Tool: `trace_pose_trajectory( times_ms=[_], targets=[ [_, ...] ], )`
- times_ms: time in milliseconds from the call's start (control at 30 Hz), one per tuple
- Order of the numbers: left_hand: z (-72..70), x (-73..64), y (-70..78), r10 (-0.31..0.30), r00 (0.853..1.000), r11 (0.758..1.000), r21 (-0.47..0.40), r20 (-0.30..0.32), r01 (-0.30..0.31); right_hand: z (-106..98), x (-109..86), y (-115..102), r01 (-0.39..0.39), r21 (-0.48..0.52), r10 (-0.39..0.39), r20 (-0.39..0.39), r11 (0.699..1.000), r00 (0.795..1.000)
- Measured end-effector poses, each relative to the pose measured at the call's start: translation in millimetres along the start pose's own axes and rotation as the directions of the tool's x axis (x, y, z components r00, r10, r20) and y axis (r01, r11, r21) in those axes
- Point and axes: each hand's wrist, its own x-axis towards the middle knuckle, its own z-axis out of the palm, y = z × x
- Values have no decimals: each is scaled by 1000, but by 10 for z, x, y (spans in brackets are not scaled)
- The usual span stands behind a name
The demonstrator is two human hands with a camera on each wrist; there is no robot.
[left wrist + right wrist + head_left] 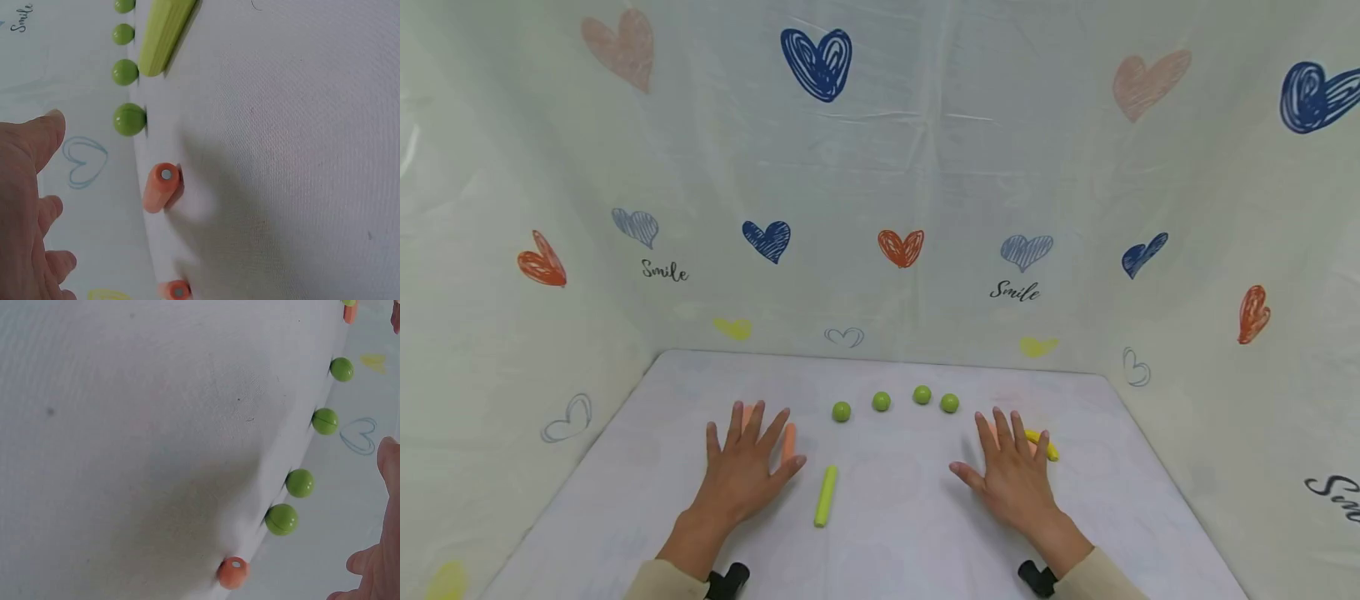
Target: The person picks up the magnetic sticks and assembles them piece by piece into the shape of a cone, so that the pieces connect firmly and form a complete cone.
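My left hand is spread flat above the table, fingers straight and holding nothing. Beneath and beside its fingers lie two orange rods, one in plain sight and one mostly hidden. In the left wrist view the nearer orange rod shows a round metal dot in its end. On the other side my right hand hovers with spread fingers, also holding nothing. It partly covers a curved yellow rod and orange pieces. A lime-green rod lies between the hands, closer to the left.
Several green balls stand in a loose row towards the back of the white table. A white curtain printed with hearts surrounds the back and sides. Each wrist carries a black camera mount.
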Motion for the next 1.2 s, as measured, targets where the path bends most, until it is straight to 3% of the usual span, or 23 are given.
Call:
trace_pose_trajectory(
  times_ms=[267,500,667,767,867,967,1067,1133,1200],
  targets=[
    [29,107,37,50,999,998,-26,-4,-50,-47,-47,164,-17,25,18,-44,1000,999],
    [75,301,107,74,997,994,-85,-10,-74,-54,-95,442,-55,124,69,-114,991,991],
    [132,448,137,39,998,976,-215,47,-28,-64,-141,575,-123,207,141,-76,971,987],
    [159,538,168,-6,996,948,-315,91,35,-83,-150,596,-163,252,179,-45,954,983],
    [178,632,232,-63,988,878,-464,140,122,-101,-141,580,-203,299,217,-13,932,976],
    [207,718,306,-109,975,747,-631,193,209,-106,-110,549,-242,332,251,19,911,968],
    [251,794,361,-111,970,615,-752,215,237,-118,-63,503,-280,376,285,44,883,957],
    [283,838,380,-108,967,550,-796,233,253,-131,-27,473,-301,419,307,53,857,950],
    [313,878,387,-104,963,509,-819,249,266,-150,11,444,-327,471,335,70,819,940]
  ],
)
